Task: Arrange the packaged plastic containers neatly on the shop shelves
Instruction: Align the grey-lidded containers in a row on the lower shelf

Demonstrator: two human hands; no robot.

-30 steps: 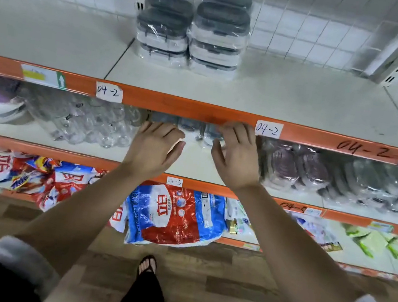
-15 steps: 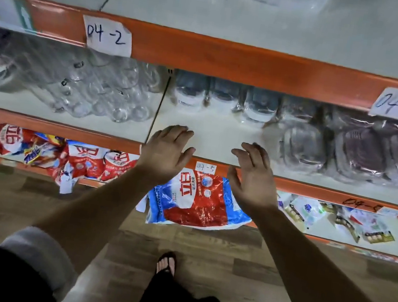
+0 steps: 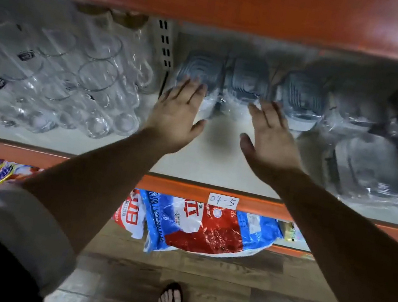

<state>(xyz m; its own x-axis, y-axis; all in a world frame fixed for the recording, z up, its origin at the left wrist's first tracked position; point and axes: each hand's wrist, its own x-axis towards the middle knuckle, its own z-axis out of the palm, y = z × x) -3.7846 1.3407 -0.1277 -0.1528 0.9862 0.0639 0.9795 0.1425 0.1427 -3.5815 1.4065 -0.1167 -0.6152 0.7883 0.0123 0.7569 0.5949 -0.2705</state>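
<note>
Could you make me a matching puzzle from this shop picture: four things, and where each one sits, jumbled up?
1 glass cups
2 blue-lidded containers
3 red and blue bag
4 paper label 04-5

A on the orange shelf edge
B lower shelf, sagging over its front
C left part of the middle shelf
D back of the middle shelf, centre

Pairs: 1-C, 2-D, 3-B, 4-A

Dim shelf recess, motion blur throughout, soft glare on orange shelf beam [image 3: 243, 2], wide-angle bending at edges
</note>
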